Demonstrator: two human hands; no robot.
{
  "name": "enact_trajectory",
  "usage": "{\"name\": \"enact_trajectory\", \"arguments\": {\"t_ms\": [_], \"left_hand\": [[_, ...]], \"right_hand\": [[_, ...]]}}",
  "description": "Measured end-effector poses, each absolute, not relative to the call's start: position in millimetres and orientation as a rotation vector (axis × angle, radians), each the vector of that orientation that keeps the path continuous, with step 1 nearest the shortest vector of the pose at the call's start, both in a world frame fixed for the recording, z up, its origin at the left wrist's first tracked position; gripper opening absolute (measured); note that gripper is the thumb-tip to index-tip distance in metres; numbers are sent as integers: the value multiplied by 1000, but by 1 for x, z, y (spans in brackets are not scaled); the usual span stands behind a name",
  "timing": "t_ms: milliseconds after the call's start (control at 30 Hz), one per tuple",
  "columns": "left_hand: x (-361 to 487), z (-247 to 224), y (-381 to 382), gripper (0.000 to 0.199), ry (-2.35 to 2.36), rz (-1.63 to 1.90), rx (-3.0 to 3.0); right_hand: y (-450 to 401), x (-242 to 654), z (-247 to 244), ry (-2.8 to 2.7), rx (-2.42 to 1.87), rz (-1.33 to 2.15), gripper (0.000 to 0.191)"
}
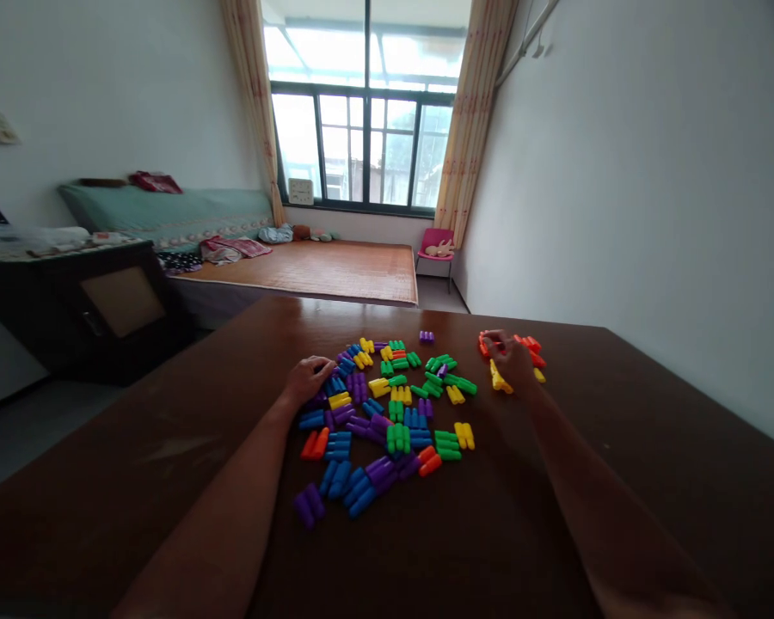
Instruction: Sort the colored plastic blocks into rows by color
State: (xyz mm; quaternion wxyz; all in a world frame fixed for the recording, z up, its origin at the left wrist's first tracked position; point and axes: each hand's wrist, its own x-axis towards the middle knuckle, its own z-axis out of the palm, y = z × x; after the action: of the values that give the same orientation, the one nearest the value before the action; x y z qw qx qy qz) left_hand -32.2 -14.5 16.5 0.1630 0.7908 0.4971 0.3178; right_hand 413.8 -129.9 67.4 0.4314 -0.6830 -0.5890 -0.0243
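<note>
Many plastic blocks in purple, blue, green, yellow and orange lie on a dark table [509, 533]. My left hand [310, 378] rests at the left edge of the main pile, beside blue blocks [335, 386], its fingers bent together; whether it holds one is hidden. My right hand [511, 357] is over a smaller group at the right, its fingertips closed on an orange block [483, 344]. More orange blocks [534, 346] lie just past it, and yellow blocks [500, 378] are beneath its near side. Green blocks [448, 376] lie between the two hands.
A lone purple block [426, 337] lies near the far edge of the table. Loose purple blocks [310, 505] are at the near left of the pile. Beyond the table stand a low bed [348, 266], a pink chair [433, 236] and a dark cabinet [64, 301].
</note>
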Motion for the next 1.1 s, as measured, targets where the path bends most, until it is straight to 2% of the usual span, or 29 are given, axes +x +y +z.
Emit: {"name": "enact_trajectory", "arguments": {"t_ms": [100,233,433,567,733,967,1100], "left_hand": [[-31,15,-15,42,1425,921,2256],[-27,20,-21,41,1430,923,2246],[-27,22,-22,40,1429,911,2264],[-30,16,-16,42,1427,910,2275],[-31,18,-14,45,1415,879,2262],[-32,23,-15,46,1448,863,2235],[-34,22,-12,50,1416,870,2241]], "right_hand": [[-126,329,70,-1942,-1458,198,23],[-118,253,60,-2355,-1298,133,26],[-100,220,66,-2625,-1348,124,44],[-108,223,78,-2466,-1336,151,40],[-125,284,85,-1974,-1453,215,24],[-157,462,71,-1186,-1662,172,40],[-185,534,47,-987,-1944,117,35]]}}
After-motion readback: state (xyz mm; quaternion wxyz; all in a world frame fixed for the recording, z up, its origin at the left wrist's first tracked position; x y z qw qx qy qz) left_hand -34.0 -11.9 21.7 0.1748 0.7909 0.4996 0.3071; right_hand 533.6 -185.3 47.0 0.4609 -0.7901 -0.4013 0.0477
